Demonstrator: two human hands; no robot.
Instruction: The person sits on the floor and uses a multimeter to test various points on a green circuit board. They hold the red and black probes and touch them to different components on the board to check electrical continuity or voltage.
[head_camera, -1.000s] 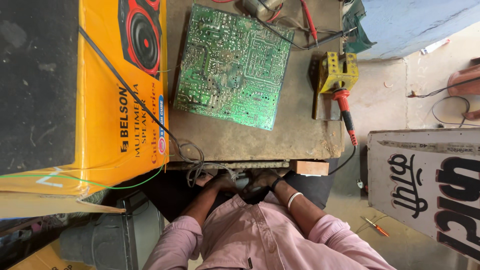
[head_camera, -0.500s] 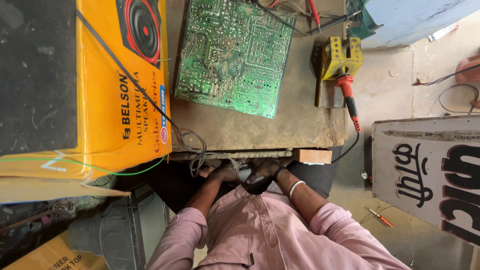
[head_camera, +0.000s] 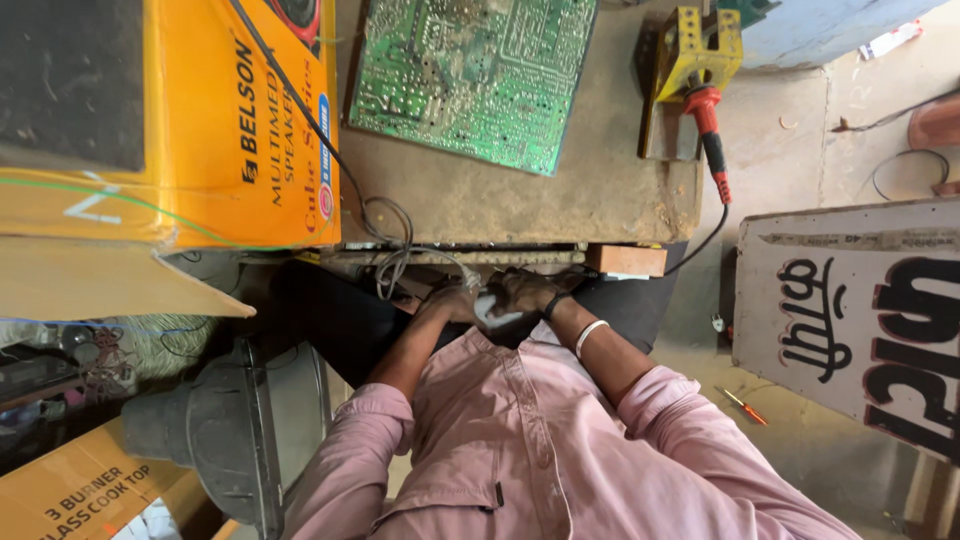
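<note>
Both hands are held close together just below the near edge of the tabletop (head_camera: 520, 205), over the lap. The left hand (head_camera: 448, 300) is curled around a small pale object (head_camera: 492, 312), and the right hand (head_camera: 525, 292) is closed on the same object from the other side; what the object is cannot be told. A tangle of grey wires (head_camera: 392, 262) hangs over the near edge just beside the left hand. A green circuit board (head_camera: 470, 75) is laid flat toward the far edge of the tabletop, well apart from the hands. Near the right edge a yellow stand (head_camera: 695, 50) is seen, with a red-handled tool (head_camera: 708, 125) resting against it and its cable trailing off the edge. A small wooden block (head_camera: 626, 260) sits at the near right corner. A yellow box (head_camera: 200, 120) stands along the left edge.
</note>
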